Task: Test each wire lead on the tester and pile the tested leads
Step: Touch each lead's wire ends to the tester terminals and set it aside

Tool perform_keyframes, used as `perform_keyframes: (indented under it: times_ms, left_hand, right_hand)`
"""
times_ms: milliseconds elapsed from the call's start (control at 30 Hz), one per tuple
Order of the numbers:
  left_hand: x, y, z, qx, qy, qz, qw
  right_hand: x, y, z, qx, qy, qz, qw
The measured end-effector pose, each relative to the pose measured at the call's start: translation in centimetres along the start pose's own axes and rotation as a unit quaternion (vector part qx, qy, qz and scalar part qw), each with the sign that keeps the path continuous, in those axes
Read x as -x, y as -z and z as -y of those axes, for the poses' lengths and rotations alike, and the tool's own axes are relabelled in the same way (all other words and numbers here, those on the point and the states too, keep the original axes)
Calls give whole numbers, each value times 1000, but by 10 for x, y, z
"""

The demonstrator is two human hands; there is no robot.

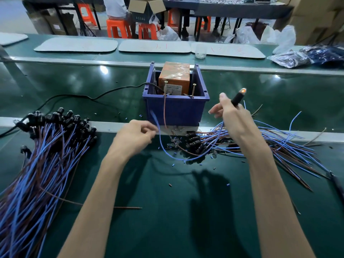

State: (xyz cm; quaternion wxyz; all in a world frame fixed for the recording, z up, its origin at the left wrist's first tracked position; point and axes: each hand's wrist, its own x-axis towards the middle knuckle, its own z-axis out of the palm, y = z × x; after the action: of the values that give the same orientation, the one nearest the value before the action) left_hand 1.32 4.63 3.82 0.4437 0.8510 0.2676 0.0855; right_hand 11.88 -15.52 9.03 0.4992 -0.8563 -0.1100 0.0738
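The tester is an orange box (174,77) inside a blue bin (176,108), with two upright screws (194,90) as contacts on the bin's front rim. My right hand (229,116) grips the black lamp holder (237,98) of one lead, and its bulb (243,90) glows orange. My left hand (138,135) pinches that lead's blue wire (162,144), which curves down over the mat. Its brown wire (164,110) runs up to the left screw. A big pile of leads (42,146) lies at the left. A looser heap of leads (270,144) lies at the right.
A black cable (78,95) runs from the bin to the left. Bits of cut insulation (201,164) dot the green mat. White pads (154,46) and a small cup (200,51) lie on the far belt. Bags (297,56) sit far right. Orange stools stand behind.
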Motion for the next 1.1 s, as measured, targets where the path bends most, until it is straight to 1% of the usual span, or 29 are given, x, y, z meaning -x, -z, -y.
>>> perform_keyframes:
  times_ms: [33,100,167,200,233,300,400,467,533,633,700,767,833,900,1000,1100]
  left_hand:
    - [-2,4,6,-42,27,13,999]
    - [-3,11,14,-93,70,5,993]
    - [-4,20,17,-143,88,-52,984]
    - [-4,24,19,-175,89,-92,976]
    - [-4,29,22,-204,91,-126,967]
    - [-3,38,28,-245,105,-160,950]
    - [-2,45,37,-289,125,-184,931]
    - [-2,49,43,-292,143,-177,929]
    - [-3,49,47,-279,165,-149,934]
    - [-6,48,52,-282,170,-126,936]
    - [-7,47,54,-278,166,-129,937]
    - [-8,48,56,-270,162,-129,940]
    - [-8,49,59,-265,159,-129,942]
    - [-7,49,61,-266,157,-134,942]
    - [-7,50,62,-261,162,-144,941]
    - [-8,50,63,-255,164,-144,942]
  right_hand:
    - [1,3,1,-3,2,-6,1000]
    - [3,8,7,-60,3,19,998]
    - [7,15,12,-150,19,37,988]
    - [9,18,14,-190,34,26,981]
    - [11,22,16,-226,52,5,973]
    - [15,27,19,-291,90,-51,951]
    - [19,31,26,-342,142,-128,920]
    - [19,32,31,-353,176,-172,903]
    - [18,31,34,-326,208,-231,893]
    - [20,24,36,-219,271,-321,881]
    - [23,20,36,-112,329,-375,859]
    - [24,16,35,-17,378,-406,832]
    - [26,13,34,29,388,-403,828]
    - [26,12,32,72,381,-385,838]
    - [20,13,23,135,336,-324,874]
    - [10,11,11,176,290,-233,911]
